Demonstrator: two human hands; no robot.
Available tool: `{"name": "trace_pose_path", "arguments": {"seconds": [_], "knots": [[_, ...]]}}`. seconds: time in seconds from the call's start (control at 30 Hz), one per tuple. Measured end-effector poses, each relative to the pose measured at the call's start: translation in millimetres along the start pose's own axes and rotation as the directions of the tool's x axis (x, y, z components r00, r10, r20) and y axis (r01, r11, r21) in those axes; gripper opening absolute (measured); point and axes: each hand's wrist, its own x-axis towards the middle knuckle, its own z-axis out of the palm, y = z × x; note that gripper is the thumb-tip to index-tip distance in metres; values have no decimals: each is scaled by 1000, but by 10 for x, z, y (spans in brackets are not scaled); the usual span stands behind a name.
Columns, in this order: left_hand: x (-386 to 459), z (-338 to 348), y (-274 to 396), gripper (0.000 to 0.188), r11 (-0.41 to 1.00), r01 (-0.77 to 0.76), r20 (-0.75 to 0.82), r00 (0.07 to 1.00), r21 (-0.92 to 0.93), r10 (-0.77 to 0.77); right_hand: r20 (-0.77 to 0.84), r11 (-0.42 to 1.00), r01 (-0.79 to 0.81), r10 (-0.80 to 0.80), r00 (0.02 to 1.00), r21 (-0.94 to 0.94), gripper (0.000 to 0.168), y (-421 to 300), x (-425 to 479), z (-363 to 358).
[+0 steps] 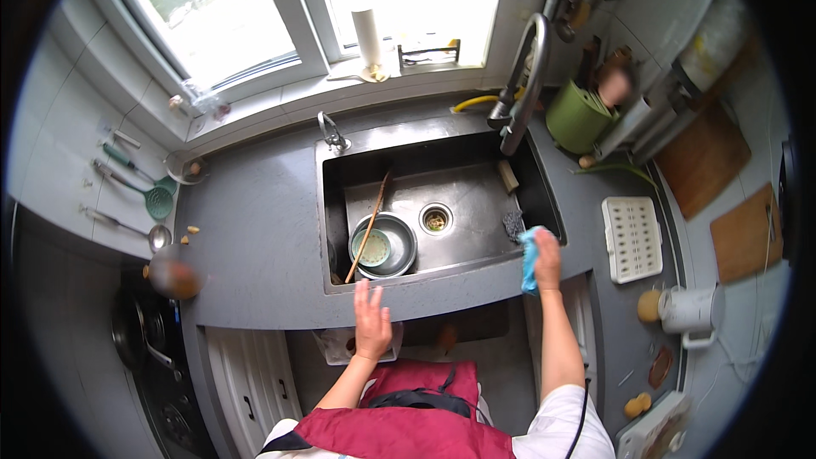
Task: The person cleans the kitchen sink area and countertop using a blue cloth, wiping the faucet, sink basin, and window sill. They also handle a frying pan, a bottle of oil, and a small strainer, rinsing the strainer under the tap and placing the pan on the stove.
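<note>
My right hand (547,260) presses a light blue cloth (529,261) on the grey counter at the sink's front right corner. At the counter's front edge, my left hand (371,325) holds nothing, its fingers extended and slightly apart. Behind both hands lies the stainless steel sink (472,185). A metal basin (401,245) in its front left part holds a small pale green bowl (373,248). Wooden chopsticks (370,226) lean across them, and I cannot tell how many. A grey scouring pad (512,225) rests near the cloth, and a pale block-shaped sponge (508,176) sits against the right wall.
A tall pull-down faucet (532,76) rises at the back right, with a smaller tap (331,132) at the back left. Right of the sink stand a green knife holder (577,116), a white rack (632,239) and a white kettle (692,309). A black stove (159,370) is at left.
</note>
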Motion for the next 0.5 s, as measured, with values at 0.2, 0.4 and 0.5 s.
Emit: {"name": "trace_pose_path", "arguments": {"seconds": [0.2, 0.4, 0.5], "knots": [[86, 359, 550, 45, 990, -24, 114, 993, -140, 40, -302, 950, -266, 209, 930, -164, 43, 109, 379, -857], [286, 541, 715, 43, 978, -75, 136, 985, -194, 103, 64, 597, -382, 591, 804, -705, 61, 483, -492, -412], [422, 578, 751, 44, 969, -100, 130, 983, -227, 132, -53, 537, -464, 612, 789, -705, 61, 451, -608, -383]]}}
